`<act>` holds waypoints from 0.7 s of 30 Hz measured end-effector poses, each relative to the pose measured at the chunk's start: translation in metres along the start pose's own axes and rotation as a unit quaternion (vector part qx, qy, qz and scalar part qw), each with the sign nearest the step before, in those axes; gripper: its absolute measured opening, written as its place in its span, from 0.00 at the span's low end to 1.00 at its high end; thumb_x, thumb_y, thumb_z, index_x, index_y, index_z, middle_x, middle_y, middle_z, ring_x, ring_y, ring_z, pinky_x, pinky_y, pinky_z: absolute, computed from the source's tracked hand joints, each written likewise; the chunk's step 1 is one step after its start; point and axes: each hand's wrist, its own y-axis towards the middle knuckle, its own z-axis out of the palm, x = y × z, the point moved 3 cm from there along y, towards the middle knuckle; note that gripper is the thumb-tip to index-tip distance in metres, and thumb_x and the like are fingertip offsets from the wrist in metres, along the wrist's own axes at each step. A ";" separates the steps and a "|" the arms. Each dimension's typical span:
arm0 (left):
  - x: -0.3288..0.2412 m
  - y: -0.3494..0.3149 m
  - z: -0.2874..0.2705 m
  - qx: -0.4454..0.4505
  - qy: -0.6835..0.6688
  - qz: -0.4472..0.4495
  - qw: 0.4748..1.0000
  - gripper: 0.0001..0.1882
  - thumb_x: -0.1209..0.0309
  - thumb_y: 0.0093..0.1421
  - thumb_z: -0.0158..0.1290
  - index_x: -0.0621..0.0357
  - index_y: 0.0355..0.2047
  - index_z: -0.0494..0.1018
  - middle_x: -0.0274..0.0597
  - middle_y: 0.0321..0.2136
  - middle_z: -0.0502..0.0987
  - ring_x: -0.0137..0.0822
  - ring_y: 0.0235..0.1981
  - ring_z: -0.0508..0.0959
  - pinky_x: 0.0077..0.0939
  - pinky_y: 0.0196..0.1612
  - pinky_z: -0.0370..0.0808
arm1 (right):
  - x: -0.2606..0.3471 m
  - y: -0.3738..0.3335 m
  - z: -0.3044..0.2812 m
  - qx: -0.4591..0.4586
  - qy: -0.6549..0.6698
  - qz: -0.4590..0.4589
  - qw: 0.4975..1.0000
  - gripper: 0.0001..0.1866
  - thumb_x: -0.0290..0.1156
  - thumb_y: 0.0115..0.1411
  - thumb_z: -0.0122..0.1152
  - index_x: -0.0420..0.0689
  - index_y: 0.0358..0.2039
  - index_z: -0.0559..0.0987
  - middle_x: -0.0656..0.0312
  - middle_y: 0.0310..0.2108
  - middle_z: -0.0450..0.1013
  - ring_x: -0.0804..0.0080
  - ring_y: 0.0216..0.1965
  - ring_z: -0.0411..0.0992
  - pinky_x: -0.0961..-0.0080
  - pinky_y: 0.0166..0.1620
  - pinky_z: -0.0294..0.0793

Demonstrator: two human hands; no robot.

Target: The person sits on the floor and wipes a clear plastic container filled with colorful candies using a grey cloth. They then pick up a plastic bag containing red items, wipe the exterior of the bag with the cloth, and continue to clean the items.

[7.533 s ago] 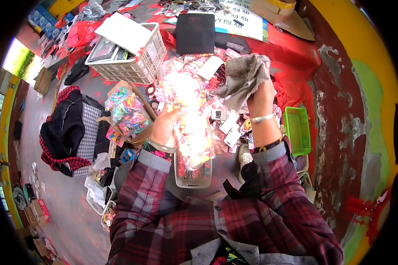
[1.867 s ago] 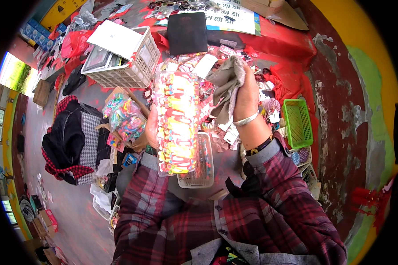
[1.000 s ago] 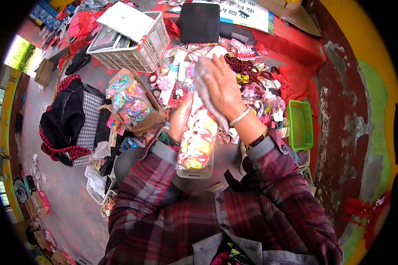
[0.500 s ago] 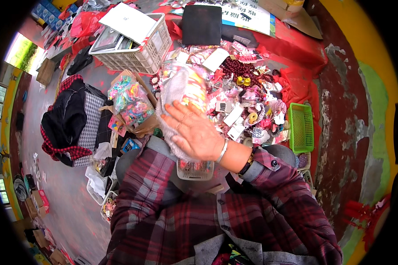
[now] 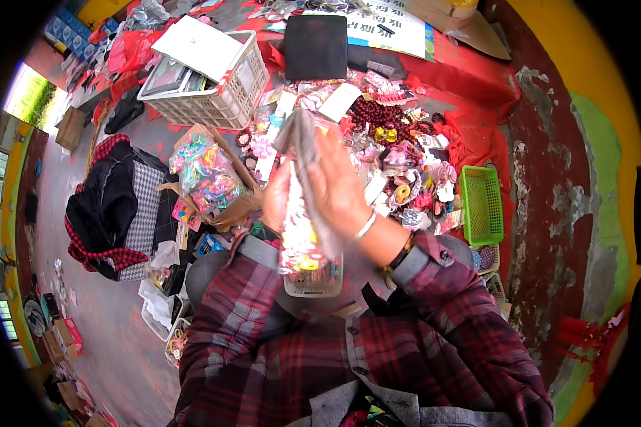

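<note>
Between my two hands stands a soft-looking grey fuzzy piece of cloth, tilted so its edge faces up. A bright piece with a red, yellow and white pattern shows beside it on the left; whether the two are joined I cannot tell. My left hand grips the patterned piece from its left side, its fingers partly hidden. My right hand, slightly blurred, lies with straight fingers along the grey side, palm against it. A small pale basket sits just below, partly covered.
Hair ties, beads and carded trinkets pile on the red cloth ahead. A green basket stands at right. To the left are an open carton with bagged colourful items, a crate and a checked bag with dark clothing.
The fuzzy piece has turned from lying broad side up to standing nearly on edge. My left hand has come into view, and my right hand has shifted up and right.
</note>
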 end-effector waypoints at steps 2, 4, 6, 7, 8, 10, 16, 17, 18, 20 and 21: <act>-0.026 0.002 -0.022 0.072 0.007 0.015 0.997 0.22 0.60 0.68 0.35 0.61 0.56 0.62 0.47 0.52 0.69 0.38 0.52 0.71 0.34 0.57 0.66 | 0.031 -0.016 0.004 0.057 0.030 0.000 0.998 0.27 0.31 0.59 0.50 0.26 0.54 0.62 0.37 0.57 0.58 0.37 0.60 0.54 0.49 0.62 0.51; -0.031 0.001 -0.015 0.042 0.061 0.023 0.997 0.23 0.58 0.68 0.34 0.62 0.55 0.63 0.49 0.51 0.70 0.41 0.50 0.73 0.36 0.55 0.69 | 0.049 -0.031 0.006 0.110 0.053 0.020 0.992 0.28 0.33 0.58 0.51 0.27 0.55 0.61 0.35 0.60 0.53 0.37 0.62 0.49 0.45 0.62 0.46; -0.024 -0.002 -0.010 0.066 0.040 -0.006 0.997 0.24 0.58 0.68 0.34 0.62 0.55 0.63 0.50 0.51 0.70 0.42 0.50 0.72 0.37 0.57 0.67 | 0.049 -0.029 0.005 0.086 0.025 0.014 0.996 0.29 0.34 0.59 0.50 0.27 0.55 0.61 0.35 0.60 0.52 0.36 0.62 0.49 0.44 0.62 0.47; -0.019 -0.004 -0.009 0.078 0.028 -0.021 0.996 0.24 0.58 0.68 0.34 0.62 0.55 0.62 0.50 0.51 0.69 0.42 0.51 0.72 0.37 0.58 0.66 | 0.048 -0.029 0.005 0.075 0.010 0.012 0.997 0.29 0.35 0.59 0.50 0.27 0.55 0.61 0.34 0.60 0.52 0.36 0.62 0.49 0.44 0.62 0.47; -0.014 -0.005 -0.016 0.019 0.055 0.015 0.998 0.23 0.59 0.68 0.34 0.63 0.55 0.62 0.49 0.51 0.70 0.40 0.52 0.71 0.36 0.58 0.65 | 0.041 -0.021 0.005 0.057 -0.037 0.013 0.998 0.29 0.36 0.59 0.49 0.29 0.56 0.61 0.34 0.58 0.53 0.37 0.62 0.49 0.46 0.62 0.48; 0.006 -0.007 -0.044 -0.071 0.186 0.008 0.980 0.23 0.60 0.68 0.35 0.63 0.56 0.62 0.44 0.51 0.70 0.34 0.51 0.70 0.30 0.56 0.65 | 0.017 -0.004 0.002 0.017 -0.052 0.052 0.997 0.29 0.36 0.60 0.49 0.30 0.56 0.62 0.35 0.58 0.55 0.38 0.62 0.50 0.48 0.62 0.48; 0.038 -0.020 0.002 -0.026 0.073 -0.114 0.990 0.22 0.61 0.68 0.39 0.57 0.58 0.61 0.41 0.48 0.71 0.32 0.46 0.74 0.28 0.49 0.71 | -0.072 0.032 -0.025 -0.075 0.019 0.270 0.960 0.26 0.41 0.64 0.42 0.28 0.46 0.72 0.36 0.51 0.66 0.44 0.54 0.64 0.61 0.57 0.61; 0.035 -0.016 -0.013 -0.015 0.037 -0.116 0.992 0.22 0.61 0.68 0.39 0.57 0.58 0.62 0.42 0.47 0.72 0.33 0.44 0.75 0.29 0.47 0.72 | -0.085 0.032 -0.025 -0.030 0.114 0.360 0.925 0.25 0.43 0.64 0.42 0.30 0.41 0.74 0.43 0.43 0.73 0.49 0.44 0.72 0.63 0.49 0.69; 0.033 -0.012 -0.013 -0.003 0.001 -0.118 0.993 0.21 0.60 0.68 0.39 0.56 0.57 0.62 0.42 0.46 0.72 0.33 0.43 0.76 0.30 0.45 0.74 | -0.092 0.032 -0.024 -0.083 0.269 0.408 0.869 0.23 0.43 0.64 0.42 0.32 0.40 0.75 0.48 0.39 0.74 0.55 0.39 0.73 0.65 0.44 0.70; 0.027 -0.007 -0.009 0.036 0.002 -0.132 0.991 0.25 0.54 0.66 0.38 0.59 0.54 0.63 0.48 0.43 0.74 0.38 0.39 0.78 0.36 0.43 0.76 | -0.096 0.027 -0.022 -0.195 0.556 0.466 0.661 0.19 0.42 0.64 0.44 0.39 0.37 0.76 0.59 0.30 0.74 0.69 0.29 0.70 0.70 0.35 0.71; 0.018 -0.006 0.000 0.126 -0.049 -0.131 0.982 0.27 0.51 0.66 0.37 0.60 0.54 0.64 0.50 0.42 0.74 0.41 0.39 0.78 0.37 0.43 0.76 | -0.101 0.028 -0.023 -0.240 0.611 0.450 0.605 0.18 0.42 0.64 0.45 0.41 0.39 0.76 0.58 0.33 0.75 0.67 0.31 0.72 0.69 0.37 0.72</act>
